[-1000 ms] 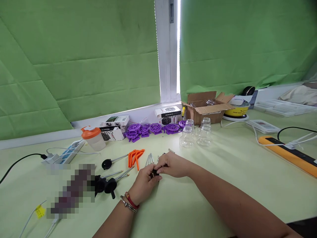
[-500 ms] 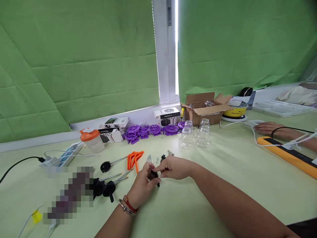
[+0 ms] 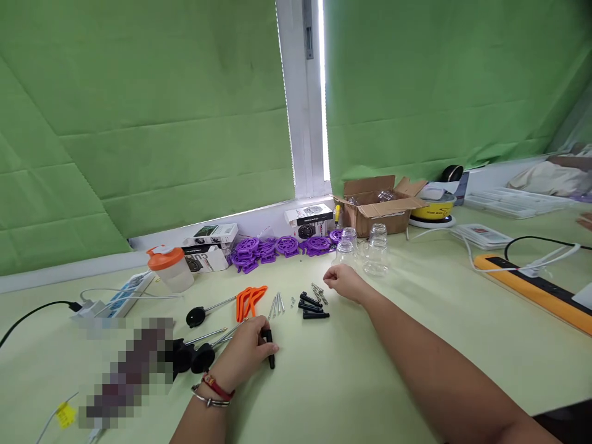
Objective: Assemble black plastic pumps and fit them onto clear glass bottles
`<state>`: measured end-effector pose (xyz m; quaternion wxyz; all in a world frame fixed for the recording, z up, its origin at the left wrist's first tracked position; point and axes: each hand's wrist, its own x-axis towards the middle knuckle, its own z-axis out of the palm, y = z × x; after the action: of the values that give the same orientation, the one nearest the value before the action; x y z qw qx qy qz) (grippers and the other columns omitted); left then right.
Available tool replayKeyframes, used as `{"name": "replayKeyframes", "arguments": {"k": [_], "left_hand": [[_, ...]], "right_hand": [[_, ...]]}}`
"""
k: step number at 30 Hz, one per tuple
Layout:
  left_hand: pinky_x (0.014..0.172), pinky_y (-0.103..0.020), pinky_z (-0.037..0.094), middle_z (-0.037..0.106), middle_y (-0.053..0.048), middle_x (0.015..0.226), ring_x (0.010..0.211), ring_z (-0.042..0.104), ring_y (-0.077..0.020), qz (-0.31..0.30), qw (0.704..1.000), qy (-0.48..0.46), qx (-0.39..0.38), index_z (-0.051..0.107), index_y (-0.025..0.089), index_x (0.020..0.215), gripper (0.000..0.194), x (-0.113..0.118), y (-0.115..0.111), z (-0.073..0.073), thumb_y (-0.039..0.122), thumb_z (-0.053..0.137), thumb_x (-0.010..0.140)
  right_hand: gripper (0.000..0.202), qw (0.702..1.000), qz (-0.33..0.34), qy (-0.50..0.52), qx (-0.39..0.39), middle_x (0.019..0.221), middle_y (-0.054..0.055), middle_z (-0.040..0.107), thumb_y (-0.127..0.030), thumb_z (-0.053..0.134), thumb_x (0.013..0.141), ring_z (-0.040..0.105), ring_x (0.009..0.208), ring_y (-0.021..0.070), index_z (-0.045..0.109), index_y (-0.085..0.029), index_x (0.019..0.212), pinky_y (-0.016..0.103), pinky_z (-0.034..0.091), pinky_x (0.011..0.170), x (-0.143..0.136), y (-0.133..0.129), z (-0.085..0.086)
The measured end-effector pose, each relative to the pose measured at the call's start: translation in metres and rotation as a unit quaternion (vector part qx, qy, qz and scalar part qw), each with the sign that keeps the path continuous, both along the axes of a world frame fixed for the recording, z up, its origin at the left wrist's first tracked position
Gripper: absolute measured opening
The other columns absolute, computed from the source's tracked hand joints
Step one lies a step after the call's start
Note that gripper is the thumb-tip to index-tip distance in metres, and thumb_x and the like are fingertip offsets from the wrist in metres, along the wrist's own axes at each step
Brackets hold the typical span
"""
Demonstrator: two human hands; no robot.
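My left hand point(image 3: 250, 342) is closed around a short black plastic tube point(image 3: 271, 354), which is tilted just above or against the table; I cannot tell which. Ahead and to the right, my right hand point(image 3: 345, 282) has its fingers pressed together beside several small coil springs point(image 3: 319, 295). Whether anything sits between those fingers is hidden. Several more black tubes point(image 3: 315, 314) lie below the springs. To their left are tiny metal parts point(image 3: 293, 302) and several slim metal pins point(image 3: 277, 304). Orange angled handles point(image 3: 250, 301) lie beyond my left hand.
Black round parts with metal rods point(image 3: 203, 357) lie left of my left hand. Clear glass jars point(image 3: 377, 256) stand behind my right hand. Purple plastic parts point(image 3: 287, 245), boxes and an open carton point(image 3: 383, 216) line the back. Another person's hand point(image 3: 585, 221) shows far right, beyond an orange power strip point(image 3: 531, 287).
My hands have separated. The left one moved left and nearer with the black tube; the right one let go of it and moved right and farther. The other person's hand withdrew rightward.
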<state>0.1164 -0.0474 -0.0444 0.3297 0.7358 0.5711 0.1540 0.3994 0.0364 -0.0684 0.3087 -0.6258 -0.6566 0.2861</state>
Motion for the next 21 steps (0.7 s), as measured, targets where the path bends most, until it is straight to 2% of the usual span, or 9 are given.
{"name": "replayKeyframes", "arguments": {"k": [2, 7, 11, 16, 21], "left_hand": [[0.056, -0.026, 0.038, 0.052, 0.002, 0.069, 0.061, 0.05, -0.0152, -0.009, 1.0, 0.023, -0.014, 0.052, 0.018, 0.08, 0.02, -0.003, 0.001, 0.002, 0.029, 0.061, 0.067], [0.066, -0.029, 0.039, 0.055, -0.002, 0.082, 0.074, 0.05, -0.019, -0.032, 0.997, 0.074, 0.021, 0.061, 0.017, 0.081, 0.025, -0.016, 0.005, 0.001, 0.031, 0.067, 0.062], [0.068, -0.03, 0.038, 0.058, -0.002, 0.083, 0.077, 0.051, -0.0208, -0.028, 0.996, 0.083, 0.027, 0.063, 0.017, 0.08, 0.025, -0.027, 0.009, -0.002, 0.029, 0.069, 0.06], [0.065, -0.03, 0.039, 0.06, -0.004, 0.081, 0.074, 0.053, -0.0218, -0.029, 0.995, 0.093, 0.019, 0.062, 0.016, 0.074, 0.017, -0.03, 0.008, 0.002, 0.024, 0.067, 0.059], [0.066, -0.032, 0.041, 0.061, -0.006, 0.084, 0.075, 0.055, -0.023, -0.008, 0.996, 0.083, 0.038, 0.064, 0.016, 0.086, 0.027, -0.033, 0.006, 0.005, 0.026, 0.068, 0.061]], "right_hand": [[0.016, 1.0, 0.007, -0.013, 0.008, 0.077, 0.006, 0.067, -0.019, 0.056, 0.073, 0.057, 0.067, 0.0141, 0.07, -0.014, 0.078, 0.022, 0.042, 0.058, -0.003, 0.0, -0.004], [0.013, 0.997, 0.057, -0.044, 0.024, 0.074, 0.003, 0.068, -0.019, 0.059, 0.072, 0.057, 0.066, 0.0124, 0.071, -0.016, 0.076, 0.02, 0.042, 0.058, -0.018, -0.004, -0.008], [0.017, 0.993, 0.072, -0.088, 0.039, 0.078, 0.004, 0.069, -0.02, 0.058, 0.075, 0.059, 0.067, 0.0137, 0.073, -0.017, 0.082, 0.021, 0.041, 0.059, -0.027, -0.008, -0.008], [0.023, 0.981, 0.102, -0.15, 0.063, 0.09, 0.004, 0.069, -0.015, 0.056, 0.075, 0.06, 0.08, 0.0162, 0.075, -0.022, 0.086, 0.022, 0.04, 0.067, -0.032, -0.01, -0.006], [0.025, 0.97, 0.12, -0.199, 0.074, 0.091, 0.003, 0.067, -0.013, 0.056, 0.074, 0.06, 0.081, 0.0158, 0.075, -0.024, 0.085, 0.022, 0.037, 0.064, -0.033, -0.008, -0.003]]}}
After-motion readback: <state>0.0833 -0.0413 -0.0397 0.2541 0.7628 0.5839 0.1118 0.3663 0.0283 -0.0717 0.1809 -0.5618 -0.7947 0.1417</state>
